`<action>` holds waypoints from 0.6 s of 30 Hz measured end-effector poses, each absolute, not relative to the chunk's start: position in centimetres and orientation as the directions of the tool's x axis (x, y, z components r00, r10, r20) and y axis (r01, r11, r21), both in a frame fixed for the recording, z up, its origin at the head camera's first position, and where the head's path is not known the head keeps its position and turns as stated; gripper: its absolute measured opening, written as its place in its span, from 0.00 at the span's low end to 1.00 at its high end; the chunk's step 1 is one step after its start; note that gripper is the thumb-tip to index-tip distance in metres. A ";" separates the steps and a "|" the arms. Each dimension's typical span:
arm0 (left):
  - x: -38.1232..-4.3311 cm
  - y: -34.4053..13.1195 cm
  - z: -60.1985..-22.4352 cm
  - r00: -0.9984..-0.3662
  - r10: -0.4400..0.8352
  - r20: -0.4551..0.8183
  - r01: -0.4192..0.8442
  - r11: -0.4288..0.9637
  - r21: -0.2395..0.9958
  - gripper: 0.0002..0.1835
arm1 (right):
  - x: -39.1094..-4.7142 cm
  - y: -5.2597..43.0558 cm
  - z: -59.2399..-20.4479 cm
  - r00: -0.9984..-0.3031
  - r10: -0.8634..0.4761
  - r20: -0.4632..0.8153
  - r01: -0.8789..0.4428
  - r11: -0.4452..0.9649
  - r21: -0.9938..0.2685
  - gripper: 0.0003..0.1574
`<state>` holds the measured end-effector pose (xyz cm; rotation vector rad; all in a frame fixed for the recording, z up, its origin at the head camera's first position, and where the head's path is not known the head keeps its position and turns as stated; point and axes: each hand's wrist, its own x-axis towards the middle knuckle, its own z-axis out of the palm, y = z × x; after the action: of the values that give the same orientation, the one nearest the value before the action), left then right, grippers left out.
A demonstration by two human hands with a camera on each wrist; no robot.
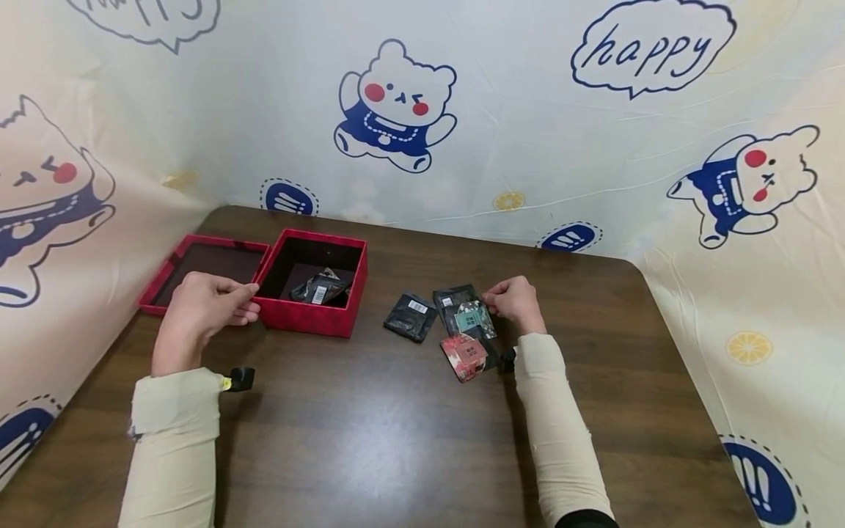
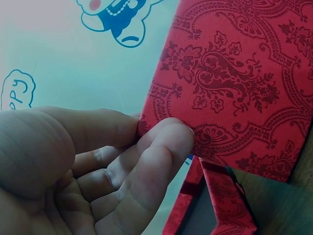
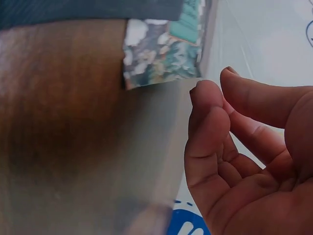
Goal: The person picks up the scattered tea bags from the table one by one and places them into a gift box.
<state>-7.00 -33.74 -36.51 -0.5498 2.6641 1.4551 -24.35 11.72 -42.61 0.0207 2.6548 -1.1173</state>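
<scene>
In the head view, a tug from the right hand, right of centre, could, I'd say, drag the red-labelled sachet along with the teal-labelled sachet, since they lie bunched; I count one lone black sachet beside them, one lid and, left of centre, one red box holding sachets I can't number. In the left wrist view, the left hand grips that box's corner by fingertips, so pulling might skid it. In the right wrist view, one teal-labelled sachet shows upper middle; whether the grip has its edge I can't tell, and a slack pinch could drop it.
</scene>
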 end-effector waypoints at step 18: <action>-7.0 -33.9 -36.5 -0.936 -0.282 -0.211 -0.331 0.499 0.801 0.20 | -24.9 11.3 -43.0 -0.962 -0.082 -0.259 0.122 0.721 -0.683 0.07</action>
<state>-7.01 -33.86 -36.51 -0.5472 2.6736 1.4473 -24.94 11.30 -43.02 0.0316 2.6551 -1.0815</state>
